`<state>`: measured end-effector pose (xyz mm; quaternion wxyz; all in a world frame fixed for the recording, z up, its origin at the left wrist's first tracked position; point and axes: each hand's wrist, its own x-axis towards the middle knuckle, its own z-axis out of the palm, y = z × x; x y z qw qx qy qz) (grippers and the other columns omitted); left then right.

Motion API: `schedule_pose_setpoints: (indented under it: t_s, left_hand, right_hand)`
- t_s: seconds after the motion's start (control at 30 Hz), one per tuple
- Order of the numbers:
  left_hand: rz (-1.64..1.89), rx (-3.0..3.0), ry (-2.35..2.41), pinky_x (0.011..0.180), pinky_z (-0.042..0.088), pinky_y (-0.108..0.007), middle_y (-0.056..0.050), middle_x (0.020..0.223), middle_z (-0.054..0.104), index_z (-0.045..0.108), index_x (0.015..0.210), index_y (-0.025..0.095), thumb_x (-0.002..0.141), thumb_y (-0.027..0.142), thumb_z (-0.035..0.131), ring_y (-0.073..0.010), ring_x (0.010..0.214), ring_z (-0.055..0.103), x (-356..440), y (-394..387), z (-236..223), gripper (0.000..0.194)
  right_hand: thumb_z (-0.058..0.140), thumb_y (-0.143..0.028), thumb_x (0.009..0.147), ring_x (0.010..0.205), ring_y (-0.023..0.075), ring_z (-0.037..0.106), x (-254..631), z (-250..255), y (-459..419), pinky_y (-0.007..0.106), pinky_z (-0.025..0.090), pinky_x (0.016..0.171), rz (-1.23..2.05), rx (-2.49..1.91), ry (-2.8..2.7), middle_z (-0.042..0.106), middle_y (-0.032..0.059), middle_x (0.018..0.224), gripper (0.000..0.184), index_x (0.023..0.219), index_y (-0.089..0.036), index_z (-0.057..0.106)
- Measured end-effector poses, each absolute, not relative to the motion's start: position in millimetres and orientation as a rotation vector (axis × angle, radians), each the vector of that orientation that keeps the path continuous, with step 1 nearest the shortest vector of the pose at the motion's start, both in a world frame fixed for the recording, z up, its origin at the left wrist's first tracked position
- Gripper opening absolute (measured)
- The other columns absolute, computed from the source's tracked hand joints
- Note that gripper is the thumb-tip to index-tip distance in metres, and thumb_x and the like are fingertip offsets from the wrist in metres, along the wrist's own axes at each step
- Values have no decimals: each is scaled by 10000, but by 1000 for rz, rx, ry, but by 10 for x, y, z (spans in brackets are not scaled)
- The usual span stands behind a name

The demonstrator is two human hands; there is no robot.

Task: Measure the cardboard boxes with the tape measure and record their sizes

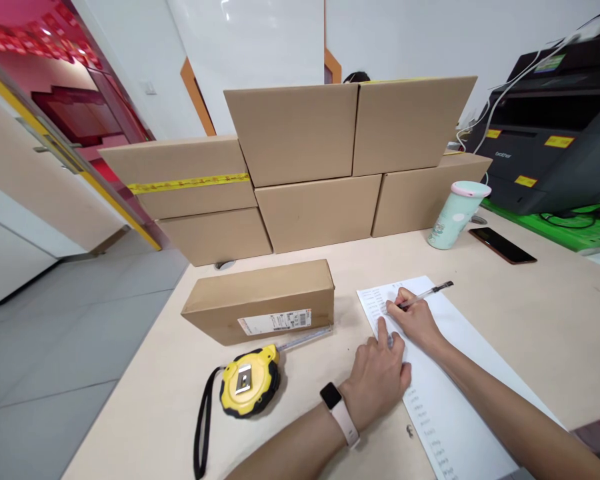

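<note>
My right hand (416,320) grips a pen (436,289) with a clear barrel and dark cap end, its tip side at the written lines near the paper's upper left. The white paper (460,373) bears handwriting along its left side. My left hand (380,370) rests on the paper's left edge, index finger stretched toward the writing and the others partly curled, holding nothing. Left of it lies a yellow and black tape measure (250,381), its blade drawn out along the base of a small cardboard box (260,293) with a white label.
Large cardboard boxes (317,212) are stacked along the table's back. A mint tumbler (455,217) and a phone (503,245) stand and lie at the right. Beyond them is a black printer (545,143). The table's left edge drops to a tiled floor (55,360).
</note>
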<state>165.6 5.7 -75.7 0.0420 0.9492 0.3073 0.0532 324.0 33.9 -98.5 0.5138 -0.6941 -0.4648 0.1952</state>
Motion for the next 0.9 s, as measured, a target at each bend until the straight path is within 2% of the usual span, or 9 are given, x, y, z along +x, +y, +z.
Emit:
schedule_pose_setpoints:
  t_s: [0.9]
  left_hand:
    - [200, 2934, 944, 686, 569, -375, -224, 1444, 462, 470, 1275, 120, 921, 369, 499, -262, 897, 676, 1650, 61, -781, 434]
  right_hand:
    - [576, -297, 670, 483, 101, 300, 3255, -1002, 352, 246, 259, 458, 422, -1667, -1098, 311, -85, 490, 279, 559, -252, 324]
